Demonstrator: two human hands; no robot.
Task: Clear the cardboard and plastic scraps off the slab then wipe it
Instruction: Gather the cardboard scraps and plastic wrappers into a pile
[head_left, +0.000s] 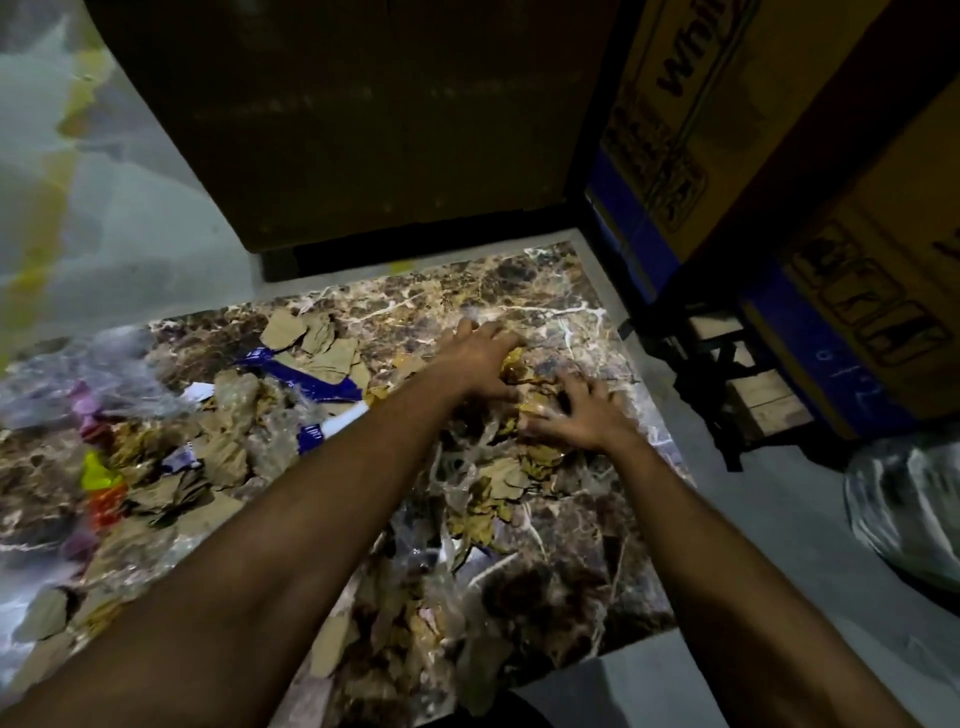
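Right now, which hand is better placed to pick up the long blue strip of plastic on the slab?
Probably the left hand. It rests on scraps near the slab's far edge, with the blue strip just to its left. The right hand lies farther right, with the left arm between.

We see a slab of dark brown marble, mottled with tan and run through with white veins. On it the cardboard scraps are dull tan, mixed with clear plastic scraps. A torn strip is deep blue and white. At the left lie yellow, orange and pink wrappers. The boxes are yellow-brown with blue bands and black print.
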